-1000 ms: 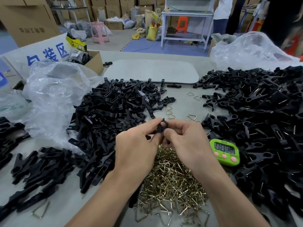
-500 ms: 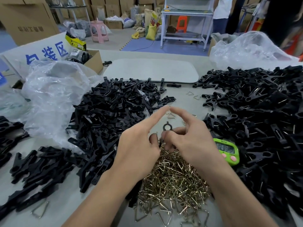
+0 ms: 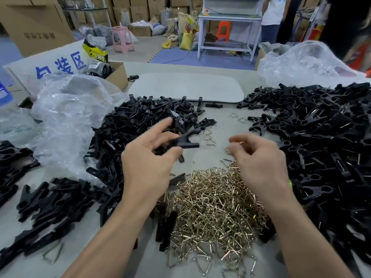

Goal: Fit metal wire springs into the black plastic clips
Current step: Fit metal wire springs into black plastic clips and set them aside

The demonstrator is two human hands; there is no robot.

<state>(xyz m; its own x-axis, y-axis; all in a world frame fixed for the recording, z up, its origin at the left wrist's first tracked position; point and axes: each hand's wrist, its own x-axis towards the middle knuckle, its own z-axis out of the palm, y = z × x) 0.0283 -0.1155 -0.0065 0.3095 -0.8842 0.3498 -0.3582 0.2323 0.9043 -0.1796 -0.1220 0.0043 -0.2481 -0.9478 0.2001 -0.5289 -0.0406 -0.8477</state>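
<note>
— What does each hand have?
— The left hand [image 3: 148,165] pinches a black clip [image 3: 185,144] between thumb and fingers, with the index finger raised. The right hand [image 3: 261,165] curls its fingertips around a wire spring [image 3: 240,142], small and blurred.
— How should the fitting go?
— Probably by bringing both together above the spring heap [image 3: 216,207], holding the clip steady and seating the spring's legs squarely.
— Is anything in the way?
— The left clip pile [image 3: 140,127] and right clip pile [image 3: 321,147] crowd close on either side. Loose springs [image 3: 208,137] lie between them, and a plastic bag [image 3: 70,117] bulges at the left.

White sign [image 3: 60,65] bears blue characters "装区", the one before them half hidden; carton [image 3: 38,35] print is blurred.
</note>
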